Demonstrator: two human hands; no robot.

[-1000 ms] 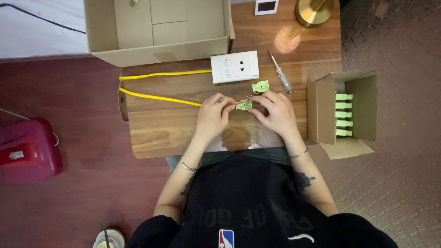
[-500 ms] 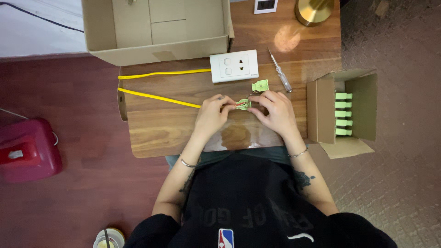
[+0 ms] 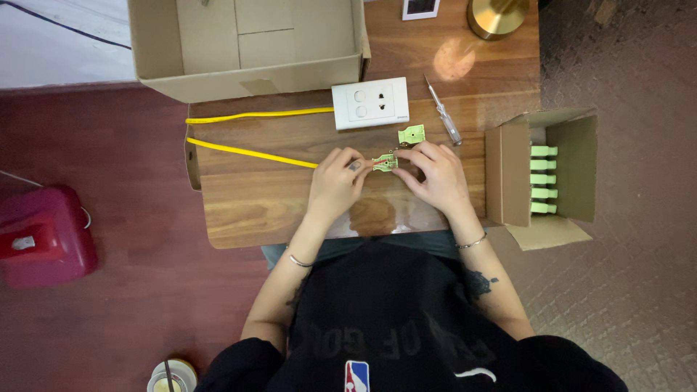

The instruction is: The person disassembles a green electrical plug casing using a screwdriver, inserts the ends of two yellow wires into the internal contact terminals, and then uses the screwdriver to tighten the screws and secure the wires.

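Both hands meet over the middle of the wooden bench (image 3: 239,210), working on a small green connector (image 3: 385,163) that they hold between them just above the wood. The left hand (image 3: 335,181) pinches the connector's left end with thumb and forefinger, the other fingers curled under; the yellow cable (image 3: 250,153) runs in from the left edge of the bench and disappears under this hand, so where it joins the connector cannot be made out. The right hand (image 3: 434,174) grips the connector's right end with its fingertips, fingers bent and close together. A second green connector (image 3: 411,134) lies loose on the bench just above the hands, beside a white wall socket plate (image 3: 370,103) from which another stretch of yellow cable leads off to the left. A small screwdriver (image 3: 443,111) with a clear handle lies tilted to the right of the plate, apart from both hands. Off the right end of the bench sits a small open cardboard box (image 3: 573,163) holding a row of light green parts (image 3: 543,179). A larger open cardboard box (image 3: 247,43) stands at the far edge of the bench, and a red container (image 3: 43,232) rests on the floor to the left.
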